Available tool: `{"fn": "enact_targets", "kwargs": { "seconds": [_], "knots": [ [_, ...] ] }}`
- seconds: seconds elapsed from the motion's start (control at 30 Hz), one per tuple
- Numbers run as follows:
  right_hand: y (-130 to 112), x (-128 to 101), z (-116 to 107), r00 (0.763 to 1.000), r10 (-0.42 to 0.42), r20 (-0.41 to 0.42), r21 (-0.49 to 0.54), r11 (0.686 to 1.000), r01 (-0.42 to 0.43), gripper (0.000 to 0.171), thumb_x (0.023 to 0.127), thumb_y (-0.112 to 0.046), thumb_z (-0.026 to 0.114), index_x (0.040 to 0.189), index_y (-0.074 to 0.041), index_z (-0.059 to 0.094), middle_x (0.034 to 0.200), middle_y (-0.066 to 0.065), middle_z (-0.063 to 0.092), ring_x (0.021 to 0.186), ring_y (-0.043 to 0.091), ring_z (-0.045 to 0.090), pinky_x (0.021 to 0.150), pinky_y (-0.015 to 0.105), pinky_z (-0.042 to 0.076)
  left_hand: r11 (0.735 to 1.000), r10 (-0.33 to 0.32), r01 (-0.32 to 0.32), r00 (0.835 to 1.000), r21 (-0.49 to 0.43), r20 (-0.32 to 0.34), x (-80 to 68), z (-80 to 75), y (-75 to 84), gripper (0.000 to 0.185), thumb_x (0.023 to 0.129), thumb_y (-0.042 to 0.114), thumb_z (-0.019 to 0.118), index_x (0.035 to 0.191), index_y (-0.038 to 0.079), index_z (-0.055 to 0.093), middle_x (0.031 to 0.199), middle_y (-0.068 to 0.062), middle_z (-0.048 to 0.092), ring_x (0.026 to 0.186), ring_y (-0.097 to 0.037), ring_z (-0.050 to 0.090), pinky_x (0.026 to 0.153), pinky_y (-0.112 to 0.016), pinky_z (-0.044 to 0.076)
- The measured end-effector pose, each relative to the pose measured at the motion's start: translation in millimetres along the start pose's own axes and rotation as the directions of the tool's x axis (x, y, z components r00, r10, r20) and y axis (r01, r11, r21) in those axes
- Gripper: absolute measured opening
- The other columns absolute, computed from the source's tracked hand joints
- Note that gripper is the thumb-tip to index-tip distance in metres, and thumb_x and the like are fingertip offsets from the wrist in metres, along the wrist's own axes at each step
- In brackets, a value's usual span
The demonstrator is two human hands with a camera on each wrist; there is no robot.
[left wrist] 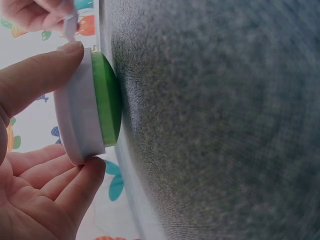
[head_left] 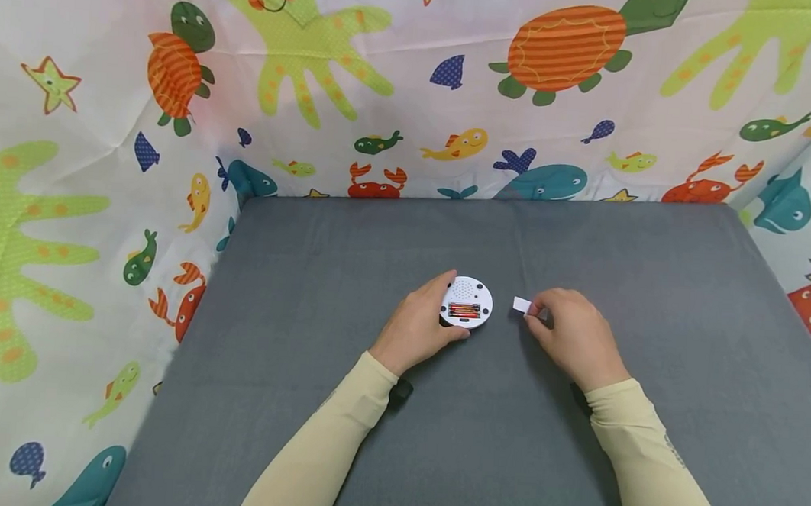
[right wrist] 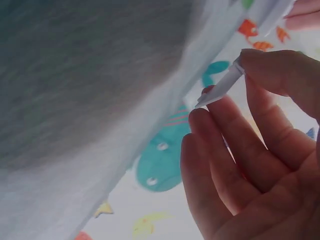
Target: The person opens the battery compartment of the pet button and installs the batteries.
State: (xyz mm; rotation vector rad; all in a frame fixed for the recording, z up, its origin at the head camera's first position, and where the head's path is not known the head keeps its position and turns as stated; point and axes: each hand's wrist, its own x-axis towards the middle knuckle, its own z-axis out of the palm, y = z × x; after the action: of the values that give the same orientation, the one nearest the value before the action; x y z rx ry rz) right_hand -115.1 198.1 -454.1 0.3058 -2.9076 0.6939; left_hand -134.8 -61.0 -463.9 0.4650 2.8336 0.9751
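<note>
Left hand (head_left: pixel 415 326) grip clamped round device (head_left: pixel 467 303), batteries (head_left: pixel 464 310) exposed; right hand (head_left: pixel 573 334) pinched battery cover (head_left: pixel 522 305) just beside. Advised: align cover squarely over compartment, device held steady.

Grey table (head_left: pixel 506 442), felt-like surface, fills the foreground. Printed cloth (head_left: pixel 386 91) hangs behind and along both sides: white ground with turtles, green octopuses, crabs, whales, small fish, starfish. Cream sleeves (head_left: pixel 326 447) enter from below.

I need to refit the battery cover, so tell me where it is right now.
In the head view the small white cover is pinched in the right hand, just right of the round white device that the left hand holds on the grey table.
</note>
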Motion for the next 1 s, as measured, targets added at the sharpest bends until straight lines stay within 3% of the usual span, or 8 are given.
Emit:
{"fn": "enact_targets", "kwargs": {
  "seconds": [0.47,0.7,1.0],
  "knots": [
    [-56,13,18,0.974,-0.226,-0.013,0.013,0.974,0.226,0.011,0.091,-0.006,0.081,0.088,-0.011,0.072,0.099,0.005,0.075,0.095,0.025,0.064,0.078,0.044,0.060,1.000,0.025,-0.025,1.000,0.003,-0.005,0.0,-0.6,-1.1,0.095,0.088,0.030,0.093,0.166,0.011,0.041,0.164,-0.006,0.054,0.137,-0.021,0.062,0.118,-0.039,0.052],
    [-70,16,26,0.959,-0.283,-0.010,0.016,0.959,0.283,0.014,0.089,-0.007,0.086,0.089,-0.012,0.072,0.098,0.003,0.072,0.098,0.024,0.064,0.080,0.044,0.061,1.000,0.021,-0.021,1.000,0.004,-0.002,1.0,0.1,-0.3,0.092,0.090,0.030,0.091,0.165,0.010,0.042,0.166,-0.007,0.052,0.142,-0.023,0.061,0.120,-0.041,0.051],
    [-69,19,30,0.957,-0.289,-0.025,-0.002,0.957,0.289,0.015,0.088,-0.006,0.087,0.088,-0.010,0.073,0.098,0.005,0.072,0.095,0.024,0.063,0.079,0.043,0.060,1.000,0.020,-0.020,1.000,0.003,-0.004,0.4,-1.1,0.1,0.091,0.091,0.031,0.090,0.165,0.010,0.042,0.165,-0.008,0.053,0.140,-0.024,0.062,0.119,-0.041,0.051]
  ]
}}
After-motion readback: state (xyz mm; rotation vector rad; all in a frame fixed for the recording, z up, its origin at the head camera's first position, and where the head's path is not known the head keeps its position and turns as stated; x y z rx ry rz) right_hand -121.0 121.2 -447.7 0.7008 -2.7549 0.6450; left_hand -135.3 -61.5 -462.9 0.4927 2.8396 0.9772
